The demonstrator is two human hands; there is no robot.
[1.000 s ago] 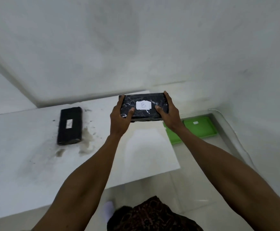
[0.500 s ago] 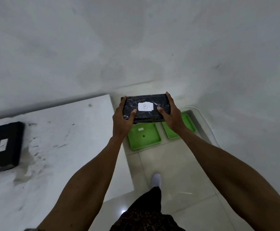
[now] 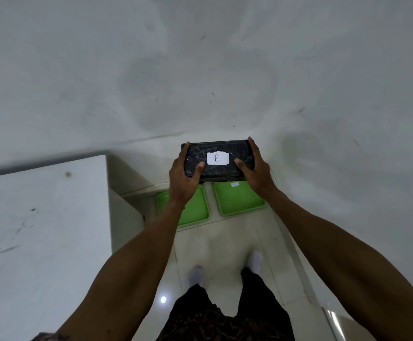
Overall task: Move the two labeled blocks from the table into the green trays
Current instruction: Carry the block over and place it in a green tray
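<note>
A black wrapped block [image 3: 216, 150] with a white label marked B is held in the air, level, in front of me. My left hand [image 3: 184, 179] grips its left end and my right hand [image 3: 255, 172] grips its right end. Below it on the floor lie two green trays side by side: the left tray [image 3: 196, 207] is partly hidden by my left wrist, the right tray [image 3: 237, 200] has a small white label at its far edge. The second block is out of view.
The white table [image 3: 40, 230] with dark smudges fills the left side, its corner near the left tray. A white wall rises right behind the trays. My feet in white socks [image 3: 254, 260] stand on the pale tiled floor.
I have turned right and stepped toward the trays with block B. The table and the other block slid left; that block has left the view. Both trays now lie under my hands.
</note>
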